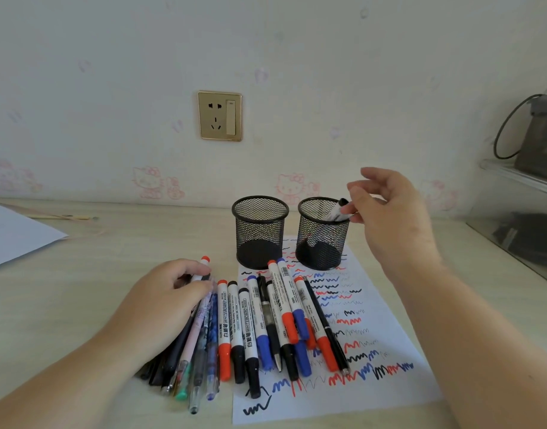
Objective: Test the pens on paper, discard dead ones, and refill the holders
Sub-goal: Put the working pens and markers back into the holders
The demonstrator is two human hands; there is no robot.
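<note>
From the head view, the right hand (386, 209) hangs over the rim of the right mesh holder (322, 233), its fingertips pinching the top of a black-capped marker (337, 210) that leans inside that holder. Just left of that hand stands the left mesh holder (259, 232), close beside the first. The left hand (170, 292) lies on the surface (95, 274), fingers curled round a red-capped marker (202, 267) whose tip pokes out beyond the knuckles. Under and right of this hand a heap of pens (197, 345) and whiteboard markers (266, 323) fans out, partly across the scribbled test paper (368, 345) that lies between the two forearms. A blank sheet (15, 233) lies far left of the left hand
</note>
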